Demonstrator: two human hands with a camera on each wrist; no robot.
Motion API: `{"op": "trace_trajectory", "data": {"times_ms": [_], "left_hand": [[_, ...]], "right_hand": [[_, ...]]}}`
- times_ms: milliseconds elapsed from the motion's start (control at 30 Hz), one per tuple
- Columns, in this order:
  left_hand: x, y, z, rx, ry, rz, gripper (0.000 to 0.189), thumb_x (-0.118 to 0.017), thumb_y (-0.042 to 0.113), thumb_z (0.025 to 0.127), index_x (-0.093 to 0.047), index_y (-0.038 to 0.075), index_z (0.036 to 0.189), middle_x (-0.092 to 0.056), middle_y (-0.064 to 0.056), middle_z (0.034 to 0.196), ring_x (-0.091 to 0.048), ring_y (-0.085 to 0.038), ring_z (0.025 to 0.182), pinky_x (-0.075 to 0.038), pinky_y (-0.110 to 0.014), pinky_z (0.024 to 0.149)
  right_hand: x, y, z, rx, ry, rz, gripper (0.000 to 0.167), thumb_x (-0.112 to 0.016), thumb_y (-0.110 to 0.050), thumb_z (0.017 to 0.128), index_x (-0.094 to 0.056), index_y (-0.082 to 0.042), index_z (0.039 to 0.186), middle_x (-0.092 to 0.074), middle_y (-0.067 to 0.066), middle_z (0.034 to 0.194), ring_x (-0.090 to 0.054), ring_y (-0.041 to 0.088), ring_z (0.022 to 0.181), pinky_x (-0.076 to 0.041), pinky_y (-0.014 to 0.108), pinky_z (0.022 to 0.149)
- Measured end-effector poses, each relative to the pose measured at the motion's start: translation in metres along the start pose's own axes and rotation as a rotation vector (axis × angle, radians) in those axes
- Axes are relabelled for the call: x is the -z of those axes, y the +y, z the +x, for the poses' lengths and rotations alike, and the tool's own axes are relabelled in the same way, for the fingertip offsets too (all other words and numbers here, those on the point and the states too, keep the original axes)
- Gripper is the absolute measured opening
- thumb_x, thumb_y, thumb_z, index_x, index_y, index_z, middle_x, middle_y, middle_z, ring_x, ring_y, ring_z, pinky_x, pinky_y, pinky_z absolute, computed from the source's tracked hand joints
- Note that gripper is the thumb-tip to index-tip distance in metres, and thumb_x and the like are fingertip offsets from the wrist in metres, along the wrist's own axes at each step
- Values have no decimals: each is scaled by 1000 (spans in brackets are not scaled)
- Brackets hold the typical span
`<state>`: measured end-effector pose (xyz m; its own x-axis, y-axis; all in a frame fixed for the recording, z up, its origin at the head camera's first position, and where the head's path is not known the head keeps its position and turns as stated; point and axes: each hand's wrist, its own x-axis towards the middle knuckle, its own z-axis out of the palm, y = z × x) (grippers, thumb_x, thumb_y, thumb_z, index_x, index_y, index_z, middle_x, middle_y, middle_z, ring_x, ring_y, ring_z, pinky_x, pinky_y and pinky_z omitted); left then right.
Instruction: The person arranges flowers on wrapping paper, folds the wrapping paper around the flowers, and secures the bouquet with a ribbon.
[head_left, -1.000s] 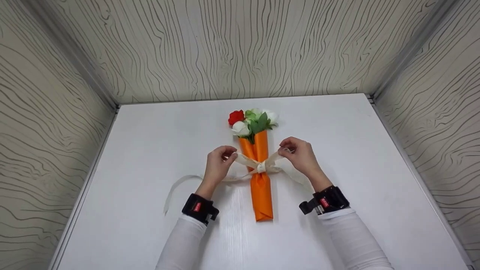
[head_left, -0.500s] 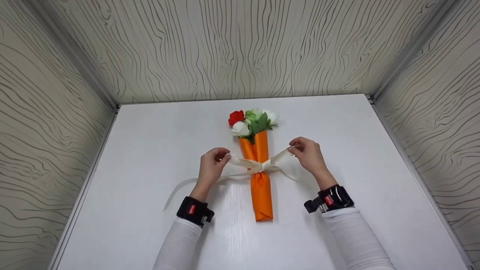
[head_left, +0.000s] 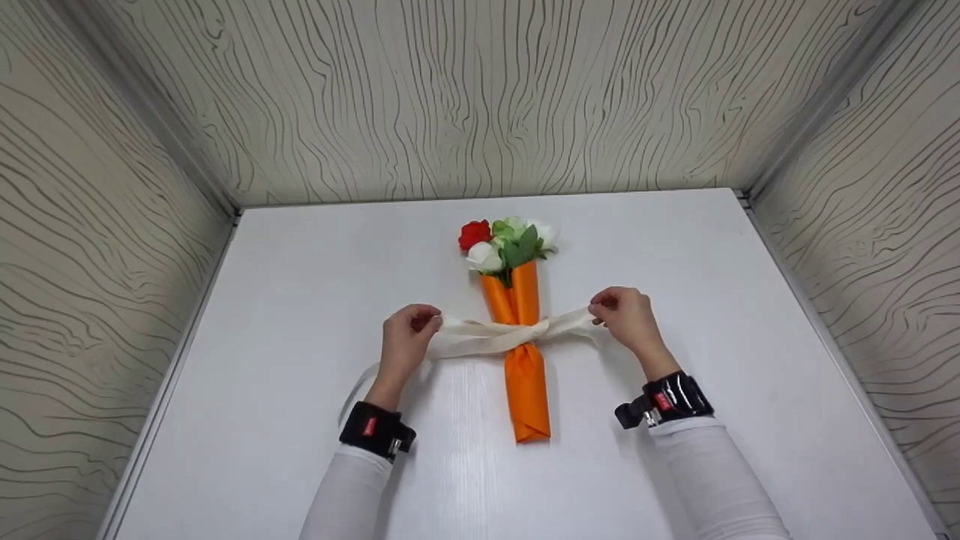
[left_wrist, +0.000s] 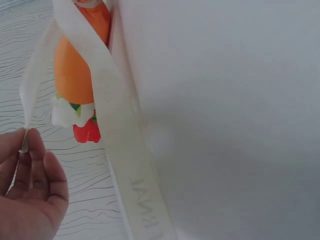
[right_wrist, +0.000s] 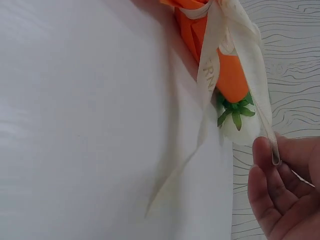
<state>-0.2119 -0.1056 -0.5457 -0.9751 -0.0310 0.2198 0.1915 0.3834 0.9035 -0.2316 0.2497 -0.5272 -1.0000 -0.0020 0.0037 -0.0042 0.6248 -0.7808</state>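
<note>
A bouquet wrapped in orange paper (head_left: 528,390) lies on the table, its red flower (head_left: 475,235), white flowers (head_left: 485,257) and green leaves pointing to the far side. Cream ribbon (head_left: 480,345) is knotted round its middle. On the left, my left hand (head_left: 409,341) pinches a ribbon loop between thumb and fingertip. My right hand (head_left: 628,319) pinches the loop on the other side, whose folded end shows at the fingertips (right_wrist: 265,150) in the right wrist view. Lettering marks the loose ribbon tail (left_wrist: 125,145) in the left wrist view.
The white table (head_left: 255,315) has patterned panels (head_left: 480,97) at its back and sides. One long ribbon tail (head_left: 356,390) curves behind the left wrist; another tail (right_wrist: 175,172) hangs down in the right wrist view. Each wrist wears a black strap (head_left: 679,396).
Both hands have moved apart, the left one leftward and the right one rightward, both lately nearer the front. The ribbon loops are drawn out longer and the knot looks smaller.
</note>
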Motion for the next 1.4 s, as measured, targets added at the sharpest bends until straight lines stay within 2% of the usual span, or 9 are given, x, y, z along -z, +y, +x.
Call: {"op": "trace_trajectory", "data": {"times_ms": [167, 367, 500, 600, 800, 933, 1067, 1200, 1400], "left_hand": [[4, -4, -2, 30, 10, 19, 5, -65, 11, 80, -66, 10, 84, -62, 3, 71, -56, -11, 66, -47, -27, 59], [4, -6, -4, 46, 19, 31, 6, -65, 12, 80, -66, 9, 84, -62, 2, 72, -57, -11, 66, -47, -26, 60], [3, -7, -4, 52, 20, 37, 7, -67, 12, 78, -67, 9, 85, -61, 2, 73, -56, -12, 67, -46, -27, 61], [1, -7, -5, 49, 13, 47, 7, -68, 11, 77, -67, 9, 83, -60, 2, 73, -53, -12, 66, -44, -26, 60], [-3, -6, -6, 20, -4, 46, 9, -69, 8, 74, -66, 9, 82, -59, 1, 72, -52, -13, 65, -44, -25, 59], [-6, -5, -7, 21, -16, 39, 12, -70, 6, 73, -66, 8, 84, -58, 0, 72, -53, -13, 67, -45, -25, 59], [-8, -3, -7, 15, -24, 26, 14, -71, 6, 72, -65, 8, 85, -57, 0, 72, -53, -13, 67, -46, -25, 60], [-11, -2, -8, 4, -36, 8, 17, -72, 6, 72, -65, 8, 86, -56, -1, 72, -52, -13, 67, -46, -26, 61], [-16, -2, -9, -30, -70, -3, 16, -72, 5, 71, -66, 9, 86, -56, -2, 74, -54, -13, 68, -48, -25, 61]], "right_hand": [[1, 4, -1, -39, -7, -25, 8, -64, -8, 79, -64, 0, 83, -64, 9, 73, -62, 17, 59, -47, 27, 52], [1, 4, 0, -14, -18, -35, 7, -63, -8, 79, -64, -2, 83, -63, 8, 72, -61, 17, 60, -47, 28, 52], [1, 4, -1, 19, -55, -19, 8, -60, -5, 80, -64, -1, 86, -63, 9, 75, -60, 17, 61, -47, 29, 54], [-2, 4, -1, 31, -133, -19, 14, -57, 0, 80, -63, 1, 92, -63, 10, 78, -59, 18, 62, -47, 29, 54], [-15, 1, -4, 50, -370, -63, 41, -50, 9, 74, -57, -1, 114, -62, 13, 82, -58, 21, 62, -46, 29, 54], [-28, -2, -4, 87, -440, -130, 51, -47, 11, 70, -56, -5, 118, -62, 12, 83, -55, 18, 63, -46, 27, 54], [-37, -7, -3, 129, -432, -201, 46, -48, 10, 68, -61, -2, 111, -63, 12, 87, -53, 17, 66, -45, 27, 56], [-39, -9, -3, 133, -387, -237, 37, -52, 6, 68, -64, 2, 103, -65, 11, 88, -55, 19, 73, -45, 30, 63], [-29, -3, -3, 77, -270, -266, 37, -54, 2, 68, -63, 4, 104, -63, 16, 90, -55, 23, 75, -45, 34, 65]]}}
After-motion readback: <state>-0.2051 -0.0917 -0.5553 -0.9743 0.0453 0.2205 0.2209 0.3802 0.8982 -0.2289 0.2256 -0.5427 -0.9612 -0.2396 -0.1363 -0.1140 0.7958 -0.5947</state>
